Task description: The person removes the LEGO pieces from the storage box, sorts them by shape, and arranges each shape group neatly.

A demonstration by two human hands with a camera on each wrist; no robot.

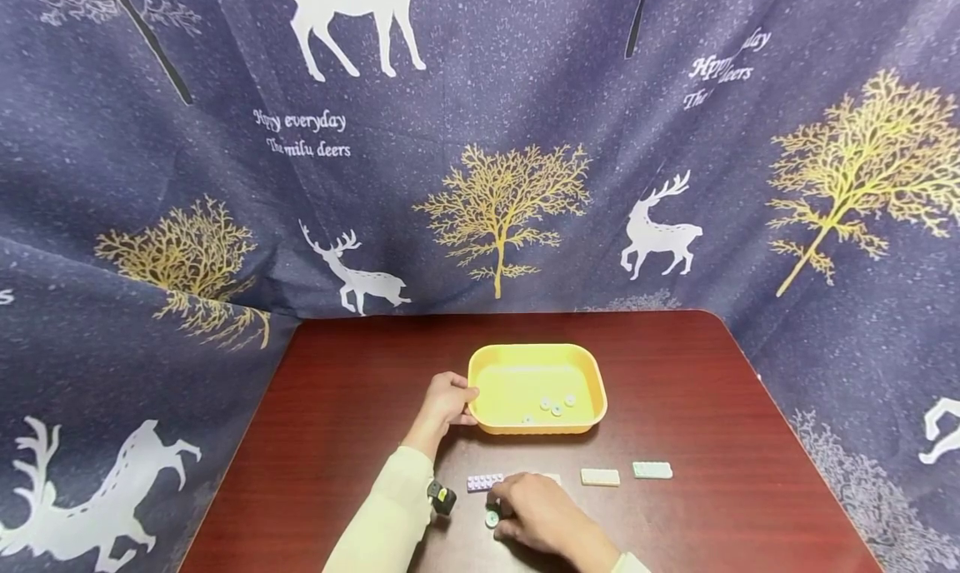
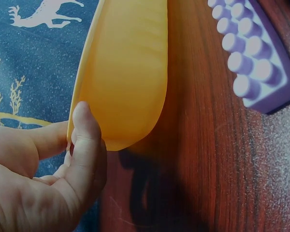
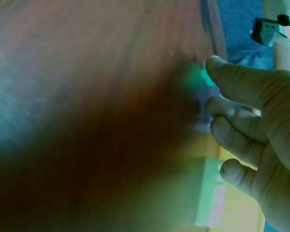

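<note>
My left hand (image 1: 447, 401) grips the left side of a yellow plastic bin (image 1: 536, 429), thumb on the inner side of the rim and fingers outside, as the left wrist view (image 2: 53, 169) shows. Several small pale round pieces (image 1: 557, 410) lie inside the bin. Over the near part of the table, my right hand (image 1: 538, 510) reaches down with bent, parted fingers. Just off its thumb and index fingertips lies a small round green-and-white piece (image 1: 491, 519), blurred green in the right wrist view. A purple studded toy brick (image 1: 485, 482) lies just beyond those fingers.
A whitish brick (image 1: 553, 478) shows partly behind the right hand. To its right lie a cream brick (image 1: 600, 476) and a mint green brick (image 1: 652, 470) in a row. The dark red wooden table (image 1: 360, 365) meets a blue deer-print cloth (image 1: 495, 123) at the back.
</note>
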